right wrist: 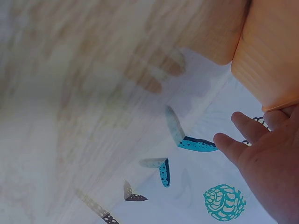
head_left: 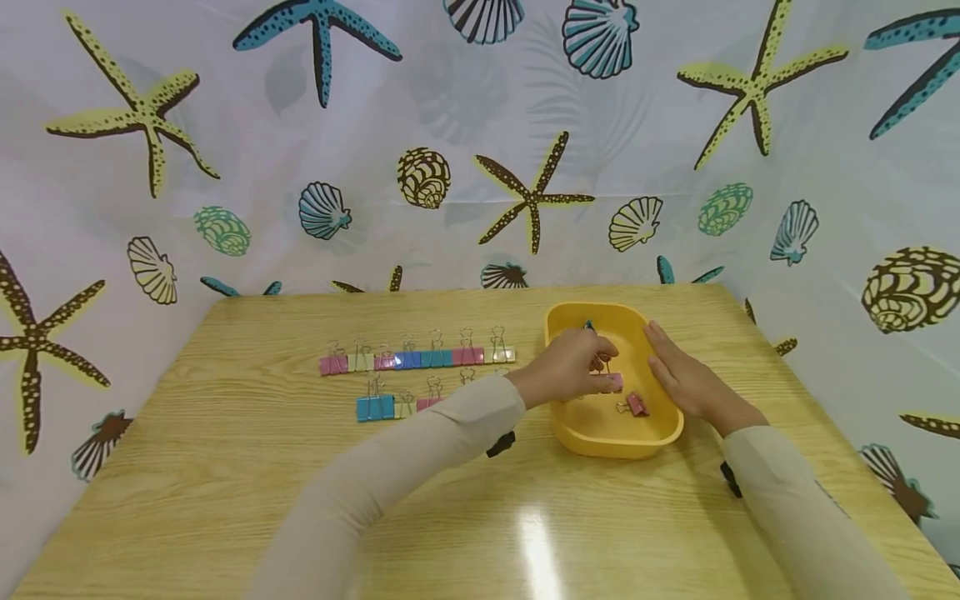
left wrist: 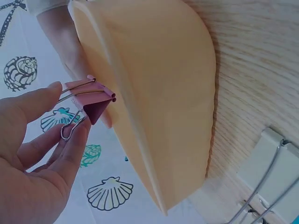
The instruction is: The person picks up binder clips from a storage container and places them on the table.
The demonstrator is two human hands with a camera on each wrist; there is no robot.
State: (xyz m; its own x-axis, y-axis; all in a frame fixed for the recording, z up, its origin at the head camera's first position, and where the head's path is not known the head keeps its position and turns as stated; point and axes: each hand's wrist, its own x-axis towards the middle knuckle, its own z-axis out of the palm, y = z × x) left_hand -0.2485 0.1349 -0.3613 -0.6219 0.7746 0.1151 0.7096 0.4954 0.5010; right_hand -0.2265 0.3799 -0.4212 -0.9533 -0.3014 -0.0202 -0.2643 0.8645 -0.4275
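Note:
My left hand [head_left: 572, 367] reaches over the yellow plastic bin [head_left: 611, 446]. Thumb and fingertips pinch a pink binder clip [left wrist: 92, 97] by its wire handles, and in the left wrist view the clip is beside the bin's rim. A darker pink binder clip [head_left: 637, 405] lies on the bin's floor, and a blue clip [head_left: 588, 325] shows at its far end, partly hidden by my left hand. My right hand [head_left: 686, 379] rests against the bin's right rim with its fingers straight.
Left of the bin, a back row of colourful binder clips [head_left: 422, 358] stands on the wooden table [head_left: 225, 467]. A second row, with a blue clip [head_left: 375, 408] at its left end, is partly covered by my left sleeve. Shell-patterned cloth [head_left: 450, 242] hangs behind and beside the table.

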